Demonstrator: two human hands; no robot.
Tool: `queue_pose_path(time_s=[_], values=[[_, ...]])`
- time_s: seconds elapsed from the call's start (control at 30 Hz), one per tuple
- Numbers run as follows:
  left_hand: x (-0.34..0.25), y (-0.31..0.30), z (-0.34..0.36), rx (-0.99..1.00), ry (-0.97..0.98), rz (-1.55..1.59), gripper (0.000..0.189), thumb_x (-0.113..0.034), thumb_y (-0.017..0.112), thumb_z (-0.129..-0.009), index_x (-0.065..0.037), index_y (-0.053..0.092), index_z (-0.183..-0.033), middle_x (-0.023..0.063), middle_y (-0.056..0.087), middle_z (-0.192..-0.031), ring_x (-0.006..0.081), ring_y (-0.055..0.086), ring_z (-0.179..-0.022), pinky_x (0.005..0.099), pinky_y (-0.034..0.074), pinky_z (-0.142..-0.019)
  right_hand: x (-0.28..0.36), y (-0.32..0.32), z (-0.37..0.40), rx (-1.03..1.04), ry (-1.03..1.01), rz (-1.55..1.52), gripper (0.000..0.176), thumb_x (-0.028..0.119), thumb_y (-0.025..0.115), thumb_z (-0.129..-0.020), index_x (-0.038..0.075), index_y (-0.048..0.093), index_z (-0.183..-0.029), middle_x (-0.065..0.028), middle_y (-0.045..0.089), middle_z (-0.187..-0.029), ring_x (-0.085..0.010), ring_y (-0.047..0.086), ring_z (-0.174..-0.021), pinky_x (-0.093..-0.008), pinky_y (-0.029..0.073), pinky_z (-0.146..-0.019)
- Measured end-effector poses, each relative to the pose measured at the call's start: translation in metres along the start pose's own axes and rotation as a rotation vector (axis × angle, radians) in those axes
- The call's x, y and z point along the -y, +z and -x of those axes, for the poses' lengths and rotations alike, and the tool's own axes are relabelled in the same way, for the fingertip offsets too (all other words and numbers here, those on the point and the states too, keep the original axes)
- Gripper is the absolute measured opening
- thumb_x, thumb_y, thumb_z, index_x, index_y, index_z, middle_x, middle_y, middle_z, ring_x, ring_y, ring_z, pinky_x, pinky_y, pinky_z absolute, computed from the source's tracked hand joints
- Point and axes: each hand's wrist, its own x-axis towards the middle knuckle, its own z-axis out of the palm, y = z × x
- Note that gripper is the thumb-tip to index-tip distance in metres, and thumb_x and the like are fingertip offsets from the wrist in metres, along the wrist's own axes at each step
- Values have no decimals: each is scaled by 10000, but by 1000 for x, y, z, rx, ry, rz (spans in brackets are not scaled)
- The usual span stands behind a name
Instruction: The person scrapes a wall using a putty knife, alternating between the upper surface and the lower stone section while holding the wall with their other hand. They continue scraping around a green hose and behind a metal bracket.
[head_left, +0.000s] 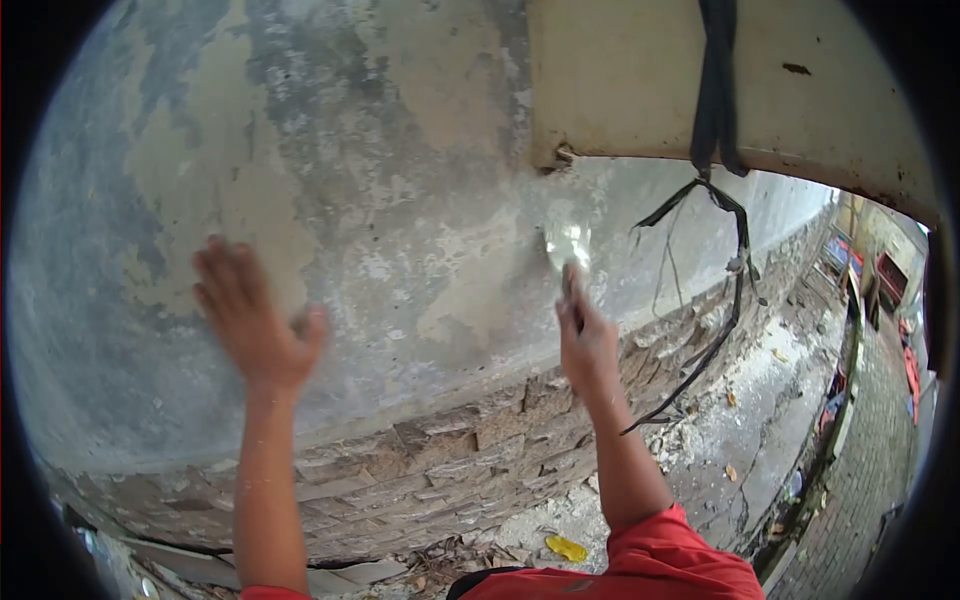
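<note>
A flat scraper with a shiny metal blade and a dark handle [569, 250] was gripped in the right hand [588, 345], the fingers being closed around the handle. The blade was pointed upward at a weathered grey wall with beige patches [375, 250], below the left corner of a cream-coloured, rust-edged panel [630, 80]. By that panel's lower edge, the space above the blade was bounded; on the right, it was bordered by a dangling black cable [742, 260], seen near the hand. Toward the left, a broad stretch of bare wall was left open. There the left hand [255, 320] was held with nothing in it, thumb set wide, palm turned to the wall; whether it was touching could not be told. The wall's surface was blotched and flaked. Beneath it, a band of rough brown stonework [450, 450] was seen, then debris-strewn ground where a yellow leaf [566, 548] was lying. At far right, a paved path [870, 430] was visible.
</note>
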Motion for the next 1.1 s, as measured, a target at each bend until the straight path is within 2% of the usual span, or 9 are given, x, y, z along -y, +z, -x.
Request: queue_pose_path(time_s=[0.07, 0.1, 0.23, 0.47, 0.6, 0.67, 0.87, 0.97, 1.1], values=[[-42, 12, -7, 31, -1, 41, 909, -445, 533, -811, -55, 127, -1525, 193, 114, -1582, 401, 71, -1459, 551, 79, -1157, 30, -25, -46, 53, 87, 40, 458, 169, 552, -946, 149, 467, -1396, -282, 603, -946, -456, 593, -845, -370, 510, -665], [-56, 18, -11, 62, -2, 62, 932, -445, 548, -794, -60, 119, -1526, 193, 109, -1582, 402, 61, -1460, 557, 71, -1157, 38, -35, -56, 145, 212, 20, 466, 158, 508, -975, 193, 429, -1433, -170, 636, -817, -144, 433, -637, -272, 449, -656], [-68, 21, -22, 36, -27, 72, 922, -442, 548, -791, -61, 137, -1524, 194, 112, -1581, 401, 64, -1460, 564, 60, -1157, -11, -28, -23, 28, -84, 132, 458, 163, 514, -974, 198, 444, -1426, -180, 653, -821, -144, 472, -615, -296, 481, -665], [-68, 21, -22, 19, -15, 62, 898, -465, 527, -807, -54, 163, -1517, 195, 124, -1578, 400, 75, -1459, 564, 60, -1154, 9, -58, -69, 125, 147, 116, 371, 153, 543, -952, 32, 526, -1302, -262, 536, -683, -326, 459, -530, -350, 445, -558], [-68, 22, -23, 1, -12, 48, 895, -460, 525, -809, -55, 160, -1518, 192, 121, -1580, 399, 76, -1459, 563, 55, -1154, -26, -41, -43, 14, -233, 69, 367, 177, 548, -952, 43, 548, -1293, -305, 572, -792, -447, 573, -675, -381, 477, -609], [-68, 22, -22, 6, -12, 42, 903, -464, 529, -807, -54, 154, -1519, 191, 119, -1580, 399, 74, -1460, 562, 56, -1154, -10, -49, -58, 124, 111, 135, 377, 182, 554, -948, 58, 543, -1304, -288, 571, -768, -457, 533, -659, -375, 471, -581], [-68, 22, -23, 19, -26, 57, 943, -474, 551, -789, -86, 117, -1532, 189, 99, -1585, 399, 62, -1461, 568, 52, -1151, 3, -41, -48, 141, 120, 123, 457, 157, 532, -961, 126, 450, -1409, -228, 540, -675, -254, 442, -502, -345, 450, -547], [-67, 24, -21, 30, -53, 74, 966, -480, 561, -775, -116, 96, -1539, 190, 78, -1588, 398, 47, -1463, 582, 47, -1145, -29, -9, 7, 37, -313, 108, 486, 129, 543, -952, 178, 442, -1426, -215, 509, -629, -227, 400, -488, -316, 443, -529], [-62, 24, -18, 105, -66, 204, 1001, -489, 592, -756, -137, 81, -1541, 186, 67, -1590, 395, 35, -1465, 615, 46, -1134, 36, 1, -9, 199, 104, 113, 521, 99, 544, -946, 249, 423, -1431, -210, 515, -624, -177, 344, -519, -259, 401, -532]])
